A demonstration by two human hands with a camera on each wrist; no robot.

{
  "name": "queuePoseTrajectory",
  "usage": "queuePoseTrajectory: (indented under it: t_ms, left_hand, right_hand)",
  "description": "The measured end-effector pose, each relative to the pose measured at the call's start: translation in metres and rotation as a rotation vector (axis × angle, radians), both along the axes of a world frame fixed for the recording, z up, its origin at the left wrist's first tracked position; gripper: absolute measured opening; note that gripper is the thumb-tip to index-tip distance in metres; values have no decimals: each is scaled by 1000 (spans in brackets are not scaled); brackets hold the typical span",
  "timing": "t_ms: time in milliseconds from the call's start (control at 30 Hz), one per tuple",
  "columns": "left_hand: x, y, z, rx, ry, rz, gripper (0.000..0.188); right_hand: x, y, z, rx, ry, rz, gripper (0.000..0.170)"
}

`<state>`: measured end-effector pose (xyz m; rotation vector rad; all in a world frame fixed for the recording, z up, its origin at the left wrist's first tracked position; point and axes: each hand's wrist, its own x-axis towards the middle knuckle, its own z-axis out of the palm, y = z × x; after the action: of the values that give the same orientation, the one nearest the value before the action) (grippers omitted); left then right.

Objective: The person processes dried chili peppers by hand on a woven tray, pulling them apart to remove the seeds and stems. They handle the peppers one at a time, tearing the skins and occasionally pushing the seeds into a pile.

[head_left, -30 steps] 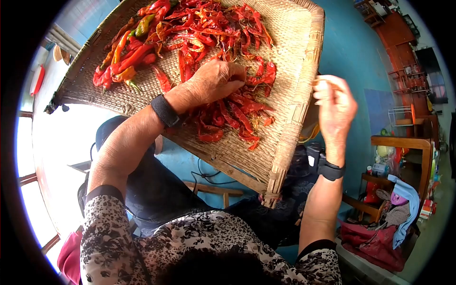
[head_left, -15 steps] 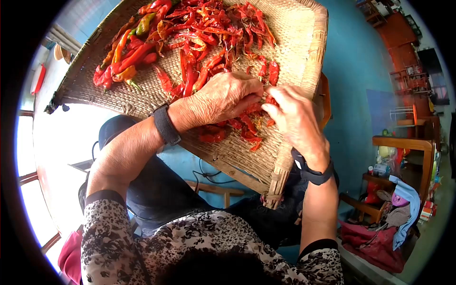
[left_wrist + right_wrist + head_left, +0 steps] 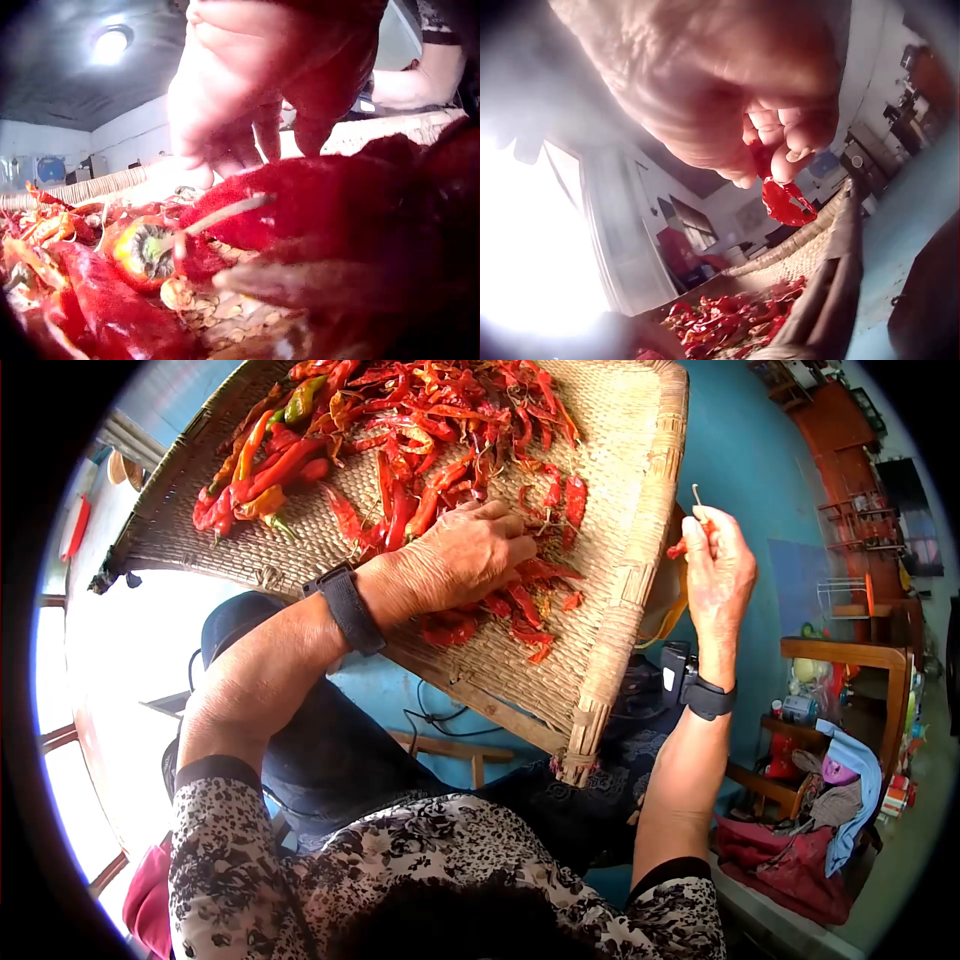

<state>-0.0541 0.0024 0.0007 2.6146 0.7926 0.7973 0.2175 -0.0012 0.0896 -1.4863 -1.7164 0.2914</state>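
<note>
Watching from far, I see one pepper [image 3: 787, 204] pinched by the right hand [image 3: 722, 570] beside the tray [image 3: 640, 450], the left hand [image 3: 462, 555] low over many other peppers [image 3: 440, 410], its grip I cannot tell; much work seems left, the finished part unclear.

The tray [image 3: 612, 430] is woven from what looks like plant fibre, matt and rough. At the far left, plump peppers [image 3: 290, 465] are covered by smooth, glossy skin, while the dried peppers [image 3: 440, 425] at their right are wrinkled and only partly shiny. At the right, smooth, varnished-looking wood is seen in the chair [image 3: 850, 652], and matt, crumpled fabric in the dark red cloth [image 3: 775, 868].
</note>
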Motion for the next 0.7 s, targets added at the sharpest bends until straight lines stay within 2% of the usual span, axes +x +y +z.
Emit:
queuePoseTrajectory:
  t_ms: [67,100,167,233,267,333,367,467,500,600,667,700]
  left_hand:
    - [2,2,-5,131,204,-3,14]
    - [3,3,-6,199,121,-6,9]
    - [3,3,-7,183,128,11,10]
    - [5,2,-7,152,137,53,13]
    - [6,2,-8,152,136,49,13]
    - [7,2,-11,162,88,85,14]
    - [6,3,-10,168,111,88,16]
    - [4,6,-5,100,249,79,21]
    - [3,7,-4,99,251,79,21]
    - [5,10,3,77,140,88,22]
    - [5,14,15,-142,-223,16,19]
    - [6,11,26,-506,-331,38,17]
  right_hand:
    - [12,-1,-1,24,24,-33,20]
    - [18,-1,-2,25,18,-43,21]
    - [31,0,-3,23,15,-58,23]
    - [41,1,-2,-46,-166,-176,27]
    - [42,1,-2,-47,-167,-180,27]
    - [32,-1,2,102,-593,-238,32]
    - [25,-4,7,9,-456,-194,32]
    - [1,-7,7,102,-372,49,21]
    - [-6,-6,2,152,-378,111,16]
    - [-38,-13,5,10,-323,256,14]
    - [-47,-12,-1,-65,-284,397,16]
    - [-54,-14,-3,-134,-223,444,23]
